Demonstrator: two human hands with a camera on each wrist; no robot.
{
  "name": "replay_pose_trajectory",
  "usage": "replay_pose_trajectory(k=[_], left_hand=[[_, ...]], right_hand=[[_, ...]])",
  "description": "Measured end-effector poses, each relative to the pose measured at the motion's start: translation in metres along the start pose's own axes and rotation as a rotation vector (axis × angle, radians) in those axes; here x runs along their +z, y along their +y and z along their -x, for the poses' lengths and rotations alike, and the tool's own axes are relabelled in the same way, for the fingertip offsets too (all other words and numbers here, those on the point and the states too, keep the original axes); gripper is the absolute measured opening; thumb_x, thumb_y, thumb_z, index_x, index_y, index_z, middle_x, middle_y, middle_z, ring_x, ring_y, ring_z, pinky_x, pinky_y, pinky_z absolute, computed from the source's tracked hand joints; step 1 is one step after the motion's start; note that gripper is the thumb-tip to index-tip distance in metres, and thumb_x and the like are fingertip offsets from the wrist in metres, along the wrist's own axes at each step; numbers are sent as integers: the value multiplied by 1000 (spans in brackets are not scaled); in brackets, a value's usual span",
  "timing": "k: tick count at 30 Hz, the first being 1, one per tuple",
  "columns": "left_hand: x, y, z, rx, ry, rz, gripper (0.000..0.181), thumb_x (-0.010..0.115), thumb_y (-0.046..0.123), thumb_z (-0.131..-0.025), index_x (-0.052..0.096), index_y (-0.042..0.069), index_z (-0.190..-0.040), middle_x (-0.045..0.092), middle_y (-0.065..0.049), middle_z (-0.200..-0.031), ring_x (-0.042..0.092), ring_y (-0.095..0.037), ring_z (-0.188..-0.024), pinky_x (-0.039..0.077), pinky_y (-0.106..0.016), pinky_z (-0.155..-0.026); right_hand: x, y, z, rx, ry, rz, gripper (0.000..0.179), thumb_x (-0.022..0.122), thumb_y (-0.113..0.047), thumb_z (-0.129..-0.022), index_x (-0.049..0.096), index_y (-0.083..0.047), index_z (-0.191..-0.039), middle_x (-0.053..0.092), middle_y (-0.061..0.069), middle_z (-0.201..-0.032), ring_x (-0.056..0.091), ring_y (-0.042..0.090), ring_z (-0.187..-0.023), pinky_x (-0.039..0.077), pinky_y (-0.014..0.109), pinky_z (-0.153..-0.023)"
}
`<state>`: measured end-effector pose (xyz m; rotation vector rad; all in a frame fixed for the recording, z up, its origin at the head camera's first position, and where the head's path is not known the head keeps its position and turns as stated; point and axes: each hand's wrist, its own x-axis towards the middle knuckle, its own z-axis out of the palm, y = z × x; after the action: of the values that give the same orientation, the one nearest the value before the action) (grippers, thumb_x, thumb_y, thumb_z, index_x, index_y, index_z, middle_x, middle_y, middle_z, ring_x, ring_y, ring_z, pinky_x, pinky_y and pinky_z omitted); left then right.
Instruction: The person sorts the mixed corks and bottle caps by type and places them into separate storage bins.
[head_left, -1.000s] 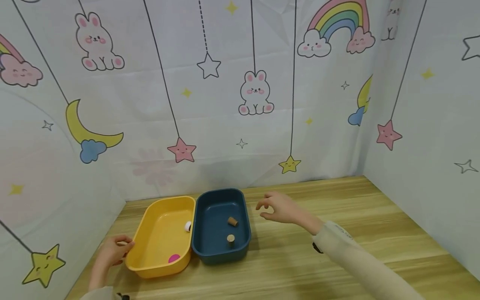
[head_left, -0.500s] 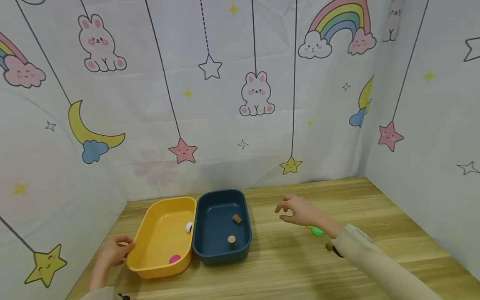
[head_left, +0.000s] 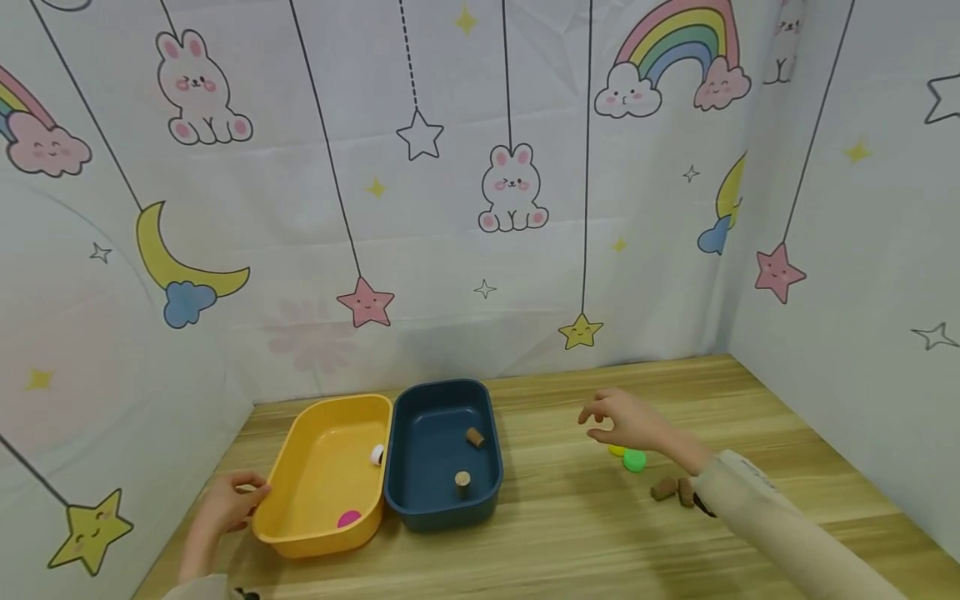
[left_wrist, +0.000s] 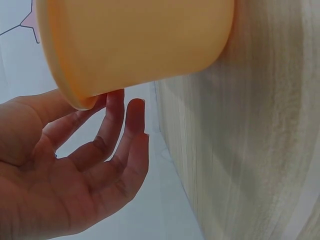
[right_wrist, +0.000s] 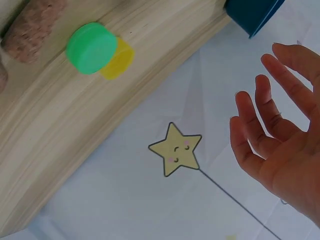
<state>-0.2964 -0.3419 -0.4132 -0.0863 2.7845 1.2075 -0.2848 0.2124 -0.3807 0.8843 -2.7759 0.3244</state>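
Observation:
My left hand [head_left: 227,502] holds the left rim of a yellow plastic bin [head_left: 267,508]; in the left wrist view the bin's rim [left_wrist: 60,75] lies between thumb and fingers, and the thumb's tip is hidden. Inside that bin are a white cap [head_left: 377,454] and a pink one [head_left: 348,519]. My right hand [head_left: 626,419] hovers above the table with loosely bent fingers, holding nothing. Just below it lie a green bottle cap [head_left: 634,461] and a yellow cap [head_left: 617,450], partly covered by the hand. Two corks [head_left: 663,488] lie near the right sleeve, one partly hidden.
A dark blue bin [head_left: 431,400] stands against the yellow bin's right side, with one cork [head_left: 475,437] lying and another cork [head_left: 462,481] standing in it. White printed cloth [head_left: 450,250] encloses the wooden table [head_left: 540,533] at the back and sides.
My right hand has moved right, away from the blue bin, and the caps and corks under its arm have come into sight. The left hand stays at the yellow bin's rim.

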Motion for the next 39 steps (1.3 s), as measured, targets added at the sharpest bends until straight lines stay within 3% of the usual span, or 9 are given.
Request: replay_pose_trajectory(k=[14, 19, 29, 39], left_hand=[[2, -1, 0, 1, 7, -4, 23, 51, 9, -86, 52, -12, -95, 60, -3, -68, 50, -12, -61, 46, -31, -53], [2, -1, -1, 4, 13, -1, 23, 51, 9, -86, 52, -12, -94, 59, -1, -66, 50, -11, -60, 46, -31, -52], [2, -2, -1, 10, 21, 6, 23, 52, 9, -85, 52, -12, -94, 58, 0, -65, 50, -11, -60, 46, -30, -52], [1, -3, -1, -5, 13, 6, 24, 52, 11, -85, 52, -11, -94, 57, 2, -65, 49, -10, -60, 46, -30, -53]], right_hand=[[5, 25, 18, 109, -54, 0, 14, 68, -16, -75, 66, -14, -88, 56, 5, -78, 52, 15, -68, 37, 20, -53], [7, 34, 20, 107, -45, 29, 15, 69, -16, -74, 66, -13, -88, 59, 5, -77, 54, 14, -68, 39, 22, -53], [14, 46, 20, 160, -84, 59, 21, 70, -20, -74, 66, -9, -91, 56, 4, -77, 50, 11, -65, 39, 23, -54], [23, 47, 11, 265, -179, 58, 27, 70, -28, -74, 65, -11, -95, 58, 8, -85, 53, 15, -70, 41, 28, -55]])
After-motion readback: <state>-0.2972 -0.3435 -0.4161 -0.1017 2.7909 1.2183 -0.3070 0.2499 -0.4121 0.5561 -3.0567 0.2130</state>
